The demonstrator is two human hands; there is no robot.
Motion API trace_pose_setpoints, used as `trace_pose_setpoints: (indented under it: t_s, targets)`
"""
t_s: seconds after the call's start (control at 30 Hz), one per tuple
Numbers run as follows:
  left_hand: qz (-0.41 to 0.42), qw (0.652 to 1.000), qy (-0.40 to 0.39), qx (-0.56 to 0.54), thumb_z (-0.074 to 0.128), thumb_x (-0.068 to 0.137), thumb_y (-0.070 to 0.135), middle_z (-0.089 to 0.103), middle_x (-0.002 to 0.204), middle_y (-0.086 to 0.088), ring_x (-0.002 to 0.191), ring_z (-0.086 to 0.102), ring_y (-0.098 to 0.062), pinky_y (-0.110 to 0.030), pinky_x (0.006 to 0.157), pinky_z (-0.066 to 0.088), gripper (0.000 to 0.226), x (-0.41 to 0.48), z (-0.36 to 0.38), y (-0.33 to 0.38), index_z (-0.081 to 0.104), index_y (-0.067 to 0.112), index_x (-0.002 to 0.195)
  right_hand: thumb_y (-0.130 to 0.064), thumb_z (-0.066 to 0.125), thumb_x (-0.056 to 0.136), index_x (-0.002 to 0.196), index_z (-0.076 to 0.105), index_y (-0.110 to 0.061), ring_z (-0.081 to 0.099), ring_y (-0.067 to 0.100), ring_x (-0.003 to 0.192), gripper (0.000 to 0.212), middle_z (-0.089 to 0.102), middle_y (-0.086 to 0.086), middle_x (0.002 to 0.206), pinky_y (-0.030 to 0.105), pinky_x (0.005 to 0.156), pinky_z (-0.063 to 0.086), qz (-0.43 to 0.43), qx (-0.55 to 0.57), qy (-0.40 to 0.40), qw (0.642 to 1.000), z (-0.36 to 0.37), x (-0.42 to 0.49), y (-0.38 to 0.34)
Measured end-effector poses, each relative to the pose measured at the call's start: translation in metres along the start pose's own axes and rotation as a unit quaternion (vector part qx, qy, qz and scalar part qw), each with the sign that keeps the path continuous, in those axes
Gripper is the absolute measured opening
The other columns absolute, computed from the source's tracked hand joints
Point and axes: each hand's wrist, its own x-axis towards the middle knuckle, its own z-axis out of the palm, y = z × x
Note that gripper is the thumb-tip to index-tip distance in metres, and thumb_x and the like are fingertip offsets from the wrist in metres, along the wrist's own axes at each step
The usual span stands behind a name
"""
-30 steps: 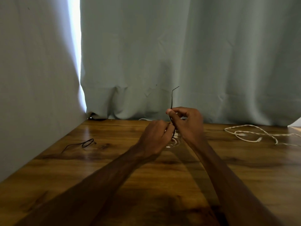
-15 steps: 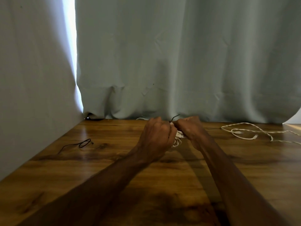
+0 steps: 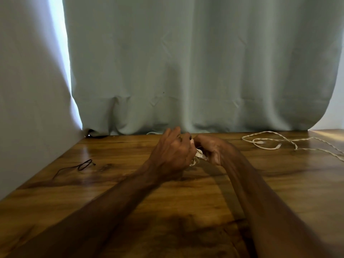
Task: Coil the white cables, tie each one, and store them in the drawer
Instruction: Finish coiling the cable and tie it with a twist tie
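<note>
A small coiled white cable point(image 3: 197, 155) sits between my two hands above the wooden table point(image 3: 167, 211). My left hand point(image 3: 172, 152) curls its fingers round the coil from the left. My right hand point(image 3: 212, 148) pinches it from the right; the thin dark tie is mostly hidden between the fingers. A second white cable point(image 3: 270, 144) lies loose and uncoiled on the table at the far right. No drawer is in view.
A thin black tie point(image 3: 81, 166) lies on the table at the left, near the wall. A pale green curtain point(image 3: 186, 71) hangs behind the table's far edge. A wall runs along the left side.
The dark tie that my right hand held upright has come down and is now tucked between my hands. Both hands have closed tighter around the coil.
</note>
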Motion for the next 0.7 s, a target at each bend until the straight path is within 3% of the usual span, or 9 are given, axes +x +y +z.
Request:
trace_pose_setpoints:
  t_s: [0.27, 0.4, 0.57, 0.7]
  targets:
    - [0.010, 1.000, -0.013, 0.020, 0.045, 0.099, 0.016, 0.056, 0.071, -0.017, 0.067, 0.047, -0.028, -0.040, 0.061, 0.034, 0.028, -0.001, 0.003, -0.009, 0.061, 0.000, 0.083, -0.002, 0.056, 0.092, 0.072, 0.061, -0.006, 0.059, 0.012, 0.047, 0.021, 0.063, 0.002, 0.057, 0.019, 0.041, 0.049, 0.009, 0.060, 0.013, 0.998, 0.000, -0.001, 0.004]
    - [0.023, 0.999, -0.028, -0.019, 0.045, 0.099, 0.014, 0.055, 0.075, -0.015, 0.071, 0.043, -0.024, -0.040, 0.065, 0.032, 0.027, -0.005, -0.002, -0.007, 0.062, 0.000, 0.085, -0.004, 0.052, 0.095, 0.074, 0.059, -0.006, 0.058, 0.015, 0.058, 0.023, 0.061, 0.005, 0.067, 0.021, 0.049, 0.048, 0.026, 0.030, 0.007, 0.999, 0.006, -0.006, 0.006]
    - [-0.087, 0.985, -0.084, -0.121, 0.043, 0.105, 0.020, 0.049, 0.084, -0.005, 0.075, 0.042, -0.017, -0.039, 0.074, 0.040, 0.027, -0.009, -0.001, -0.006, 0.062, 0.006, 0.091, -0.011, 0.050, 0.093, 0.076, 0.062, -0.006, 0.063, 0.021, 0.065, 0.021, 0.066, 0.009, 0.068, 0.031, 0.063, 0.051, 0.035, 0.008, 0.004, 0.999, 0.013, -0.004, 0.007]
    - [-0.066, 0.989, -0.073, -0.109, 0.040, 0.107, 0.017, 0.050, 0.081, -0.007, 0.076, 0.040, -0.018, -0.036, 0.076, 0.037, 0.029, -0.006, 0.004, -0.007, 0.059, 0.007, 0.087, -0.020, 0.053, 0.095, 0.075, 0.064, -0.010, 0.065, 0.019, 0.054, 0.025, 0.068, 0.006, 0.062, 0.026, 0.048, 0.050, 0.036, 0.008, -0.006, 0.999, 0.012, -0.004, 0.005]
